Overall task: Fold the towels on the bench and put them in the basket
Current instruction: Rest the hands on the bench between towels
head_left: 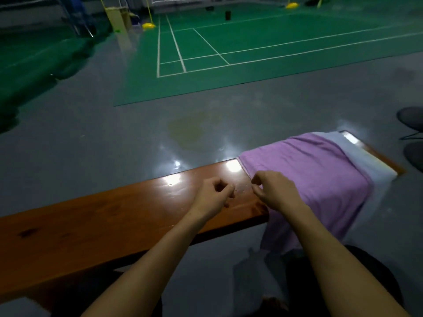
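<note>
A purple towel [313, 170] lies draped over the right part of a long brown wooden bench [103, 216], its near side hanging down over the front edge. A white towel [366, 156] lies under it, showing at the bench's right end. My left hand [212, 195] hovers over bare wood just left of the purple towel, fingers curled loosely and holding nothing. My right hand [274, 191] is at the purple towel's left edge, fingers bent with thumb and fingertips close together; whether they pinch the cloth cannot be made out. No basket is in view.
Grey glossy floor [137, 138] lies beyond the bench, then a green badminton court [229, 49] with white lines and yellow post bases. Dark chair shapes [412, 124] stand at the right edge. My dark-clothed legs are below the bench.
</note>
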### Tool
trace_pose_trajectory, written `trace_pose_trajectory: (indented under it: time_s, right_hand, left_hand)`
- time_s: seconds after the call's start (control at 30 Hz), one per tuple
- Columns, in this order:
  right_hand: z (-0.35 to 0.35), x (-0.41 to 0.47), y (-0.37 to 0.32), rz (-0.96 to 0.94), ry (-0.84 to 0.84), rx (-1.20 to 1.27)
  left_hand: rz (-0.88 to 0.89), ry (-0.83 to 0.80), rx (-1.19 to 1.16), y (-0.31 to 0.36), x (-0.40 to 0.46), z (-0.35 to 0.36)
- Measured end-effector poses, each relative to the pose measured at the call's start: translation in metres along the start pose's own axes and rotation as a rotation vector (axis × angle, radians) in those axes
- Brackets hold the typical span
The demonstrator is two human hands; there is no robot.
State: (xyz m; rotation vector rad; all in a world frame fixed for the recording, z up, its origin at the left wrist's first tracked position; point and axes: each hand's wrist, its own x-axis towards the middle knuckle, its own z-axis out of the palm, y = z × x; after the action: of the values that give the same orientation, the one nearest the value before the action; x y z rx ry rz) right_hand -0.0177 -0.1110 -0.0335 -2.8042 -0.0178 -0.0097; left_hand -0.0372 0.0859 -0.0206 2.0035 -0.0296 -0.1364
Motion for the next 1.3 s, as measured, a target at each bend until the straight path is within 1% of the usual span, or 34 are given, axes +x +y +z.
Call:
trace_pose_trajectory:
  time_s: [0.1,0.17,0.33,0.4,0.47,0.63,0.77,0.9,0.97,1.03,1.1,1.17,1.2,1.27,1.3]
  right_hand:
    - [-0.004,0.016,0.033,0.089,0.021,-0.002]
    - [-0.006,0.025,0.048,0.14,0.025,0.014]
    - [-0.007,0.038,0.079,0.263,0.015,0.036]
    - [-0.006,0.039,0.088,0.294,-0.011,0.033]
    - [-0.002,0.041,0.093,0.313,-0.012,0.046]
    - [0.007,0.046,0.096,0.28,0.022,0.039]
    - [0.002,0.047,0.097,0.272,0.06,0.142]
    - [-0.008,0.042,0.092,0.194,0.094,0.224]
    - [-0.01,0.039,0.092,0.147,0.106,0.263]
    - [-0.012,0.038,0.091,0.102,0.135,0.31]
    - [-0.013,0.038,0.09,0.06,0.185,0.343]
    - [-0.011,0.041,0.085,0.011,0.233,0.382]
    - [-0.009,0.041,0.08,-0.019,0.246,0.405]
    - [-0.006,0.042,0.069,-0.117,0.277,0.439]
    - [-0.002,0.045,0.063,-0.168,0.286,0.456]
  left_hand:
    - [-0.059,-0.029,0.077,-0.008,0.026,0.04]
    - [-0.047,0.01,0.215,-0.015,0.044,0.061]
    - [-0.023,0.118,0.461,-0.017,0.076,0.099]
    - [-0.012,0.136,0.571,-0.02,0.086,0.109]
    - [-0.015,0.137,0.615,-0.024,0.093,0.114]
    - [0.02,0.101,0.651,-0.033,0.098,0.114]
    - [0.052,0.122,0.634,-0.031,0.092,0.116]
    - [0.088,0.109,0.703,-0.027,0.086,0.12]
    - [0.092,0.091,0.696,-0.026,0.085,0.12]
    - [0.122,0.097,0.625,-0.027,0.085,0.116]
    - [0.162,0.098,0.424,-0.028,0.083,0.107]
    - [0.137,0.047,0.109,-0.024,0.078,0.094]
    - [0.096,0.028,-0.071,-0.023,0.076,0.088]
    - [-0.023,0.037,-0.413,-0.02,0.072,0.075]
    - [-0.083,0.051,-0.541,-0.017,0.071,0.069]
